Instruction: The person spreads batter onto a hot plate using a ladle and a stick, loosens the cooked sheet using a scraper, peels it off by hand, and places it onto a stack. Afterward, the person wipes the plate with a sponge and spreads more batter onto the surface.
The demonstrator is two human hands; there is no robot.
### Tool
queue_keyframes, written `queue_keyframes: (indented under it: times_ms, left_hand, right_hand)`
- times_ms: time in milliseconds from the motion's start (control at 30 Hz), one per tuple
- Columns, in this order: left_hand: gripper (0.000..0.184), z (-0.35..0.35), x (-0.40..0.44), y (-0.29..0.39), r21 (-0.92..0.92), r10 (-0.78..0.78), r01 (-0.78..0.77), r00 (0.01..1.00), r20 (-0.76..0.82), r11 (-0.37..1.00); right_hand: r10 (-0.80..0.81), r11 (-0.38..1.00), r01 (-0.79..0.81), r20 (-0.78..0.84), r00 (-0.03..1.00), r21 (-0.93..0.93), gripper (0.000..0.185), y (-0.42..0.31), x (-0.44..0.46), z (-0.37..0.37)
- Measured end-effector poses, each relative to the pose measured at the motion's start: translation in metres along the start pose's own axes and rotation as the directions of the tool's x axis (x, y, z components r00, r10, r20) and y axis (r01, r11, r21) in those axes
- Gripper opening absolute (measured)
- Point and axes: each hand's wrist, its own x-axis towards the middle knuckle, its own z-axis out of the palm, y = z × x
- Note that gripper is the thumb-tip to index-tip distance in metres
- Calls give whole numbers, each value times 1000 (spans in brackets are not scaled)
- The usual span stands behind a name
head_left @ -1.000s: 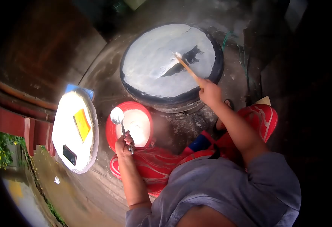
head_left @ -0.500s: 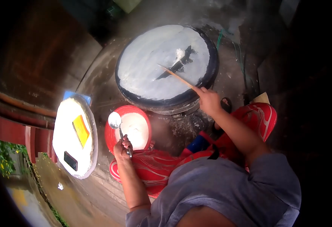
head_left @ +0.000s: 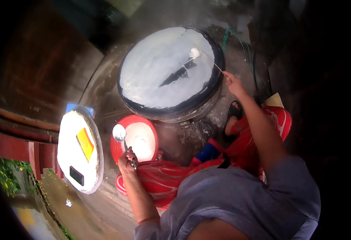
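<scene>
My right hand (head_left: 234, 84) is closed on a thin wooden stick (head_left: 216, 67) beside the round black griddle (head_left: 169, 113). A white batter layer (head_left: 151, 66) covers most of the griddle. The stick's far end reaches a small white lump of batter (head_left: 194, 53); whether it touches is hard to tell. Below the lump, a dark bare strip (head_left: 174, 77) shows through. My left hand (head_left: 126, 161) grips a metal ladle (head_left: 119, 133), its white-coated bowl over the left rim of a red basin (head_left: 114, 149). White batter (head_left: 141, 140) lies in the basin.
At the left stands a round white-topped surface (head_left: 69, 138) bearing a yellow-orange packet (head_left: 85, 144) and a dark phone (head_left: 76, 176). A blue item (head_left: 79, 109) sits behind it. Green cord (head_left: 245, 48) runs right of the griddle. My sandalled foot (head_left: 233, 114) is near its base.
My right hand has moved up and right, swinging the stick towards the griddle's right side. The lump sits slightly further right, and white batter now covers part of the dark patch. My left hand stays put.
</scene>
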Motion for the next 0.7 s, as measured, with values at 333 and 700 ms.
queue_keyframes:
  times_ms: [333,700]
  left_hand:
    - [27,-5,0,6,-23,-25,25,1000,14,999]
    - [29,6,-22,-8,93,4,-13,994,106,996]
  right_hand:
    - [-30,962,-66,344,938,266,30,30,2,-48]
    - [-104,992,117,219,970,-50,28,-37,-50,-17]
